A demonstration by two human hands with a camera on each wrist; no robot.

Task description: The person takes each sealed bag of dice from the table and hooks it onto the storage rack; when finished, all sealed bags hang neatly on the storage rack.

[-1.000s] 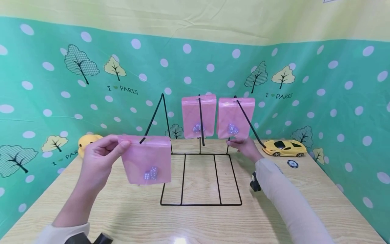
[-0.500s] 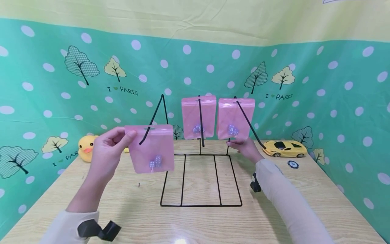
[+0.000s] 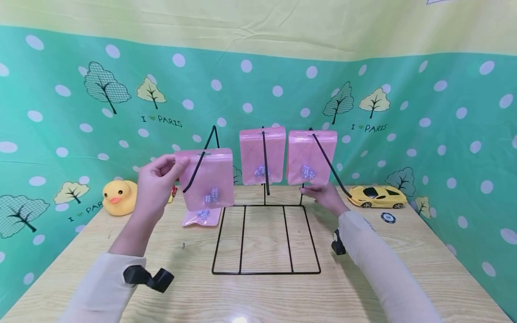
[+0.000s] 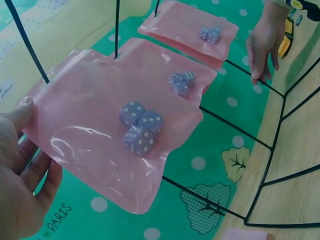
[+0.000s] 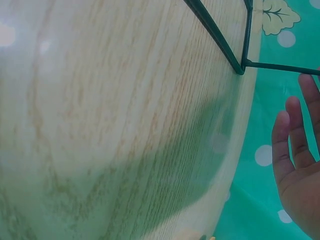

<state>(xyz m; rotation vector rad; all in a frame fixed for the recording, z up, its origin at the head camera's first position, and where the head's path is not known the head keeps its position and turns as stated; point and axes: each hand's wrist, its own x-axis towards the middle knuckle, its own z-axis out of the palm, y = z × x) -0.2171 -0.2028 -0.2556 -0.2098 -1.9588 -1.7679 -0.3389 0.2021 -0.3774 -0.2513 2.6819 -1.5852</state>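
My left hand (image 3: 159,179) pinches the upper left corner of a pink zip bag (image 3: 203,172) between thumb and fingers. Purple dice (image 4: 140,127) show through its front. The left hook (image 3: 198,169) of a black wire rack (image 3: 266,272) passes through the slot at the bag's top, its tip poking out in front. Two similar bags hang on the other hooks, a middle bag (image 3: 252,150) and a right bag (image 3: 299,154). Below the right bag, my right hand (image 3: 325,197) has its fingertips at the rack's upright, fingers (image 5: 298,142) extended and apart in the right wrist view.
Another pink bag with dice (image 3: 206,219) lies on the table behind the held one. A yellow rubber duck (image 3: 120,197) sits at the back left. At the back right are a yellow toy car (image 3: 377,196) and a poker chip (image 3: 388,217). Patterned cloth (image 3: 258,89) surrounds the table.
My left hand has moved up, away and slightly right, sliding the bag back along the left hook. The bag lying on the table has come into view. The right hand has stayed put.
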